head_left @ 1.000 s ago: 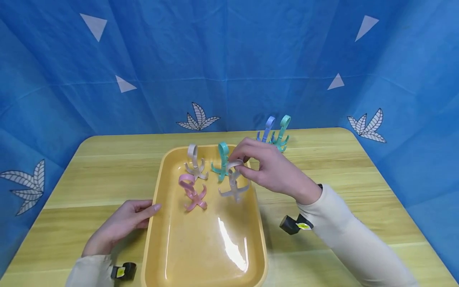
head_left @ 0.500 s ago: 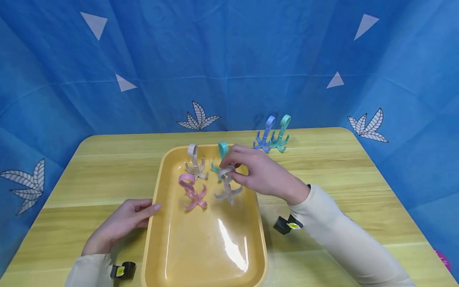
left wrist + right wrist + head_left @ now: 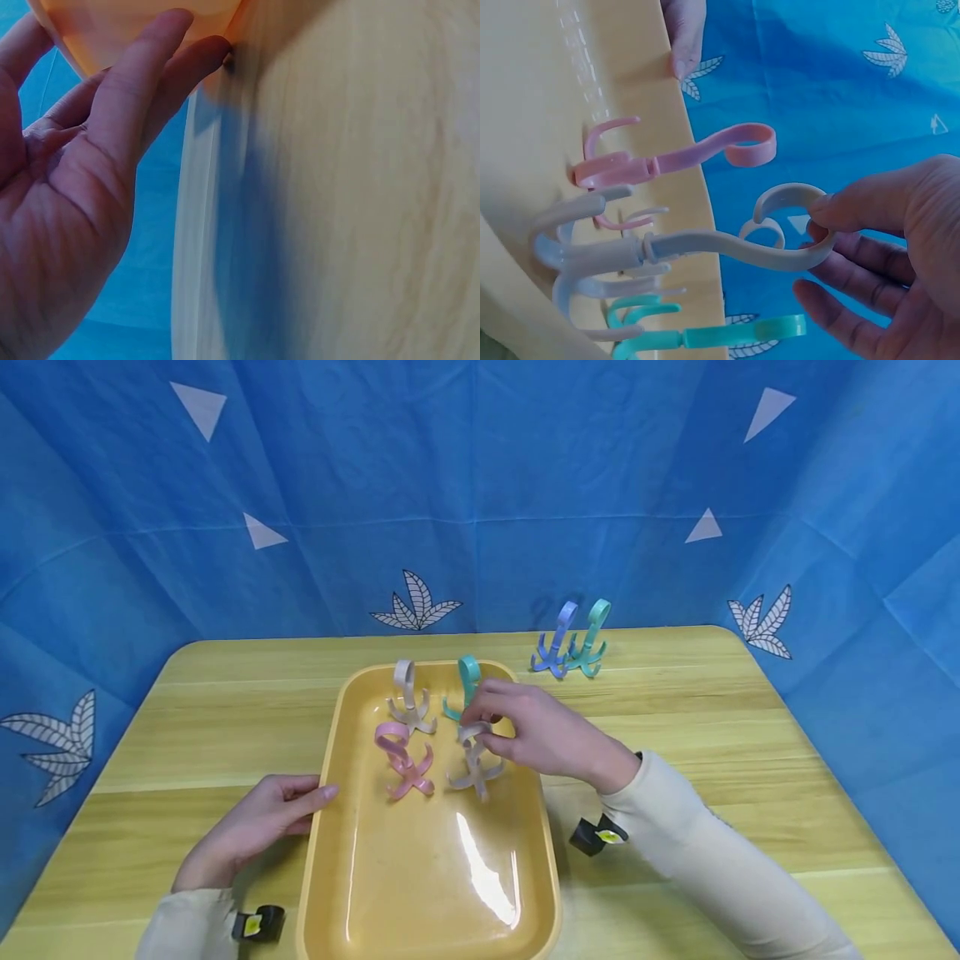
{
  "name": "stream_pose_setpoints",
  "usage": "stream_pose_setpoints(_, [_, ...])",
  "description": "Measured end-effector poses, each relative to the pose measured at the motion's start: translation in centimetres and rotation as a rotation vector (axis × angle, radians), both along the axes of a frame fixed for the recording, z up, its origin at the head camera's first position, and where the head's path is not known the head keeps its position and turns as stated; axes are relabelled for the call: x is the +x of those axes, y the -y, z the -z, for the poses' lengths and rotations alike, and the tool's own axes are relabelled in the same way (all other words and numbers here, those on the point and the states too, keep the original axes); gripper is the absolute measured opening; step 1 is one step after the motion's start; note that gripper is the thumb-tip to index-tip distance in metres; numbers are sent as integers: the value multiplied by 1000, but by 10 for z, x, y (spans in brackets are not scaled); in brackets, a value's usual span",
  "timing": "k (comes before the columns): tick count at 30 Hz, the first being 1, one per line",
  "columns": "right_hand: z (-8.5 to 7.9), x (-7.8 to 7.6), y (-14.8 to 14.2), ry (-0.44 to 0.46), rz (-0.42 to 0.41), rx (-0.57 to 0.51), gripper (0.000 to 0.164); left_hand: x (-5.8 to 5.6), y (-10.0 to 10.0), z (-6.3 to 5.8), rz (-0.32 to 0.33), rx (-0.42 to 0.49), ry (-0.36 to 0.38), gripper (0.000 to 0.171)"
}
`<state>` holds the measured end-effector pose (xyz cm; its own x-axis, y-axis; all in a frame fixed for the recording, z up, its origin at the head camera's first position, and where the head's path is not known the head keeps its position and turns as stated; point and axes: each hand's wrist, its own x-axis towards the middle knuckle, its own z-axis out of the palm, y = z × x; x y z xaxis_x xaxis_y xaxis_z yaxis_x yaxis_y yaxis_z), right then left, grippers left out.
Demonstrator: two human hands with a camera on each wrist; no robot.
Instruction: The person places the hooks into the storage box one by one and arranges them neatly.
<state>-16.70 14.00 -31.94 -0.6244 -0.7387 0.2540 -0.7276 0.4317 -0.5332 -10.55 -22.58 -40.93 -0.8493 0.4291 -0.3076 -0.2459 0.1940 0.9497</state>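
My right hand [image 3: 551, 731] pinches the curled top of a greyish-white four-claw hanging hook [image 3: 690, 244] between thumb and fingers. That hook stands upright in the yellow tray [image 3: 420, 881], its claws low over the tray floor. Around it in the tray are a pink claw hook [image 3: 409, 777], another greyish-white claw hook [image 3: 409, 714] and a green claw hook [image 3: 468, 670], partly hidden behind my right hand. My left hand [image 3: 255, 822] grips the tray's left rim, thumb over the edge and the other fingers against the outer wall.
A blue claw hook [image 3: 555, 647] and a second green claw hook [image 3: 591, 643] stand side by side on the wooden table [image 3: 720, 718], behind the tray to the right. Blue cloth [image 3: 585, 460] with leaf and triangle prints hangs at the back and sides.
My right hand has moved left and down with the greyish-white hook, bringing it lower into the tray beside the pink one. The left hand stays at the tray rim.
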Motion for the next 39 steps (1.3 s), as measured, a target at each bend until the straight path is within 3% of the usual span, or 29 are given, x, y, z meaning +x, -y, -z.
stream_pose_setpoints(9, [6, -1, -4, 46, 21, 35, 18, 1, -1, 4, -30, -9, -7, 54])
stream_pose_setpoints(17, [5, 0, -9, 115, 53, -20, 16, 0, -1, 4, -20, -2, 1, 53])
stream_pose_setpoints(39, [6, -2, -18, 115, 91, -61, 13, 0, -2, 0, -22, -13, 4, 54])
